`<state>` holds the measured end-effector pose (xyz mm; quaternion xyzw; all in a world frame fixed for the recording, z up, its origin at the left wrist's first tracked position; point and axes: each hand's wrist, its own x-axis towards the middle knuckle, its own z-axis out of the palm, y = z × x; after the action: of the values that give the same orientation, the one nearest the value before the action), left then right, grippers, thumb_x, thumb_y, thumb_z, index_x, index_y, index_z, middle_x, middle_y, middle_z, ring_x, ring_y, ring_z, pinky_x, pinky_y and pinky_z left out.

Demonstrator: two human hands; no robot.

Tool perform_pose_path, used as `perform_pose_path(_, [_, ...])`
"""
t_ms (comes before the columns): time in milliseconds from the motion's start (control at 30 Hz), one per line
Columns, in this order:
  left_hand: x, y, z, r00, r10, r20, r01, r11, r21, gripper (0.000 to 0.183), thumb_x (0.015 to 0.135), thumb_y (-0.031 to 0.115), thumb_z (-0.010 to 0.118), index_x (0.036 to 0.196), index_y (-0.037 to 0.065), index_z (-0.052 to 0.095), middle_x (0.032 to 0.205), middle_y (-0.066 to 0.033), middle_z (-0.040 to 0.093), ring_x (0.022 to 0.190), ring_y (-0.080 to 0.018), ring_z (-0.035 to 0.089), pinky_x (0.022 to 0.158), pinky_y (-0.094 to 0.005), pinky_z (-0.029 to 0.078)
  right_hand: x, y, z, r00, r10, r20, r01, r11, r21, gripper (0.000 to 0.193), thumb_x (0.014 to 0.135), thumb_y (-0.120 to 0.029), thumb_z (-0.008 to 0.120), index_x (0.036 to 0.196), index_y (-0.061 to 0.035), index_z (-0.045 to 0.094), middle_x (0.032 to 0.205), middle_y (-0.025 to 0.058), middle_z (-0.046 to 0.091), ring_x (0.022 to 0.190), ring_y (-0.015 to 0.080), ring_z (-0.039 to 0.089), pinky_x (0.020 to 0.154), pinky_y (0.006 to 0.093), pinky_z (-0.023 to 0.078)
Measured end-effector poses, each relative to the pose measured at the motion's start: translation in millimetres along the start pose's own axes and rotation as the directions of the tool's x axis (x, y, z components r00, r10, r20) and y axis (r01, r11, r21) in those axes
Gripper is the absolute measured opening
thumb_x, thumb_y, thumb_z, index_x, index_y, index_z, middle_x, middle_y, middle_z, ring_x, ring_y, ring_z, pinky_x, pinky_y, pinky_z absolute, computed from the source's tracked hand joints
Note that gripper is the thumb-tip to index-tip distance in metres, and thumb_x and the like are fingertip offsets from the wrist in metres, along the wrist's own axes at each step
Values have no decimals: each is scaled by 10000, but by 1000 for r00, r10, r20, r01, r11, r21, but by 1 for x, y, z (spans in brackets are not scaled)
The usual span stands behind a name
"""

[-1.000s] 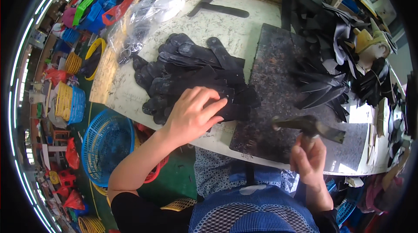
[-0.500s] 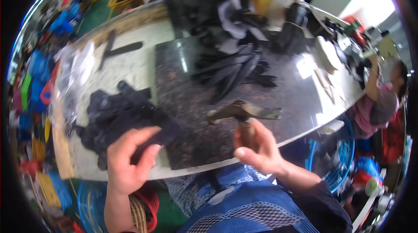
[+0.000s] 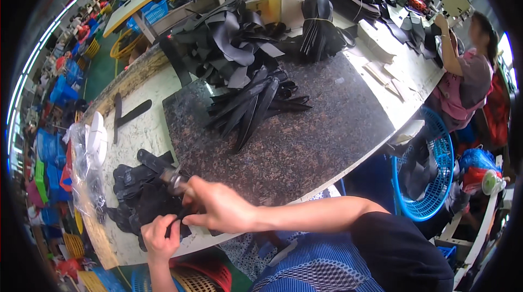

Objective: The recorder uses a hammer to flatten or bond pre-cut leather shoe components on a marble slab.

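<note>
the dark speckled stone slab (image 3: 305, 134) was seen across most of the pale worktable (image 3: 141, 123), with a fan of black leather strips (image 3: 253, 104) lying on it and a larger heap of black cut pieces (image 3: 229, 41) behind. the pile of black leather pieces (image 3: 139, 194) lay at the slab's near left corner, partly off it. the right hand (image 3: 218, 210) was clenched around a hammer (image 3: 175, 181), its head resting on that pile; the left hand (image 3: 159, 237) was pinching the pile's near edge. a steady pinch and a clear striking spot would be judged wise. a clear plastic bag (image 3: 81, 161) and a blue basket (image 3: 430, 183) stood aside.
</note>
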<state>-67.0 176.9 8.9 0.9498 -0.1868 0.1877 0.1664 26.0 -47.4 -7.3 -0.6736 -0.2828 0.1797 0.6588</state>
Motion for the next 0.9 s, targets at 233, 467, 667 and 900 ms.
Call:
perform_pose_path(233, [-63, -44, 8, 991, -70, -112, 77, 995, 63, 332, 799, 255, 817, 967, 41, 626, 726, -105, 618, 549, -304, 594, 504, -403, 454, -4, -5, 0, 999, -46, -18, 45, 998, -45, 327, 867, -77, 750, 1071, -19, 501, 842, 154, 661, 763, 355, 705, 659, 420, 528])
perform_pose_path(467, [-69, -34, -7, 982, -176, -72, 181, 981, 73, 248, 865, 200, 750, 1009, 11, 677, 743, -75, 592, 581, -219, 548, 552, -365, 433, -40, -36, -82, 994, 105, -20, -105, 994, 1, 306, 881, -90, 807, 1118, -55, 616, 850, -4, 647, 711, 56, 606, 631, 248, 508])
perform_pose_path(667, [-4, 45, -27, 981, -93, -170, 99, 995, 29, 455, 907, 324, 753, 1155, -51, 689, 1062, -173, 694, 959, -370, 661, 889, -483, 512, -56, -65, -95, 981, 172, 90, -178, 982, 69, 198, 903, -145, 819, 946, -53, 649, 778, -46, 615, 664, 23, 544, 588, 222, 434])
perform_pose_path(900, [95, 114, 6, 859, -210, 466, 477, 658, -583, 117, 905, 109, 793, 909, 11, 729, 755, -95, 733, 650, -168, 717, 618, -296, 548, -72, -57, -121, 971, 231, 60, -235, 969, 73, 323, 860, -111, 838, 1002, -46, 555, 774, 10, 636, 651, 60, 578, 570, 248, 459])
